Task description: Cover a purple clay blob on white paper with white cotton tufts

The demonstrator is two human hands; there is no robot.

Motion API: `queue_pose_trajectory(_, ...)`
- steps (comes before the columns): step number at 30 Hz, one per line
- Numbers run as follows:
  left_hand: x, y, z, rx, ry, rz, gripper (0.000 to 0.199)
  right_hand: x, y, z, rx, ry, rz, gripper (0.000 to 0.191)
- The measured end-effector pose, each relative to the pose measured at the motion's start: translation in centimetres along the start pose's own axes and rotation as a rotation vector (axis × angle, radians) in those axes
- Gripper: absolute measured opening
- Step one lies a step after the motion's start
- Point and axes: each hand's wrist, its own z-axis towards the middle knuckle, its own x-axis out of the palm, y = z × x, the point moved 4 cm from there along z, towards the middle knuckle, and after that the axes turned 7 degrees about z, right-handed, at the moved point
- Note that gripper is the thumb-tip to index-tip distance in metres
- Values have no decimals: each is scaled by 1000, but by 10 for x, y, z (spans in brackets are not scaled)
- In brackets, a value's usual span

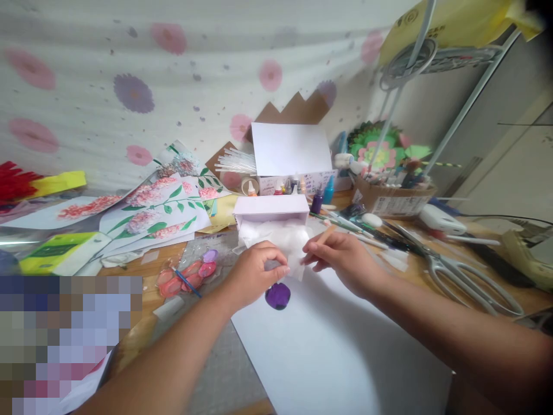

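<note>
At the far end of the white sheet [311, 351] is a purple piece [277, 296], just below the curled left hand [252, 272], whose hold I cannot tell; there too, the right hand [339, 255] grips a tan stick [327, 233].

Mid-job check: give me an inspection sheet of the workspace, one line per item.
Surface: wooden table, gray mat, white sheet.
Job's things: white tissue at a pale box; dark purple piece, just below the left hand in view.
Clutter: flower pictures left; bottles behind; scissors and cardboard box right.
Hands: left bent, grip unclear; right hand holds a light stick.
Cables: thin dark cord-like curve, far right.
Surroundings: flowered curtain behind.
</note>
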Motion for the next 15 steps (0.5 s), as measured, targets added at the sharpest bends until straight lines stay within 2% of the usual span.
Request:
queue_pose_trajectory(6, 0, -3, -2, 44, 63, 101, 8, 3, -18, 3, 132, -6, 118, 21)
queue_pose_trajectory(11, -4, -12, -6, 179, 89, 207, 30, 5, -22, 3, 229, 13, 312, 17)
queue_pose_trajectory(15, -4, -15, -10, 229, 29, 285, 45, 4, -23, 3, 264, -10, 366, 14)
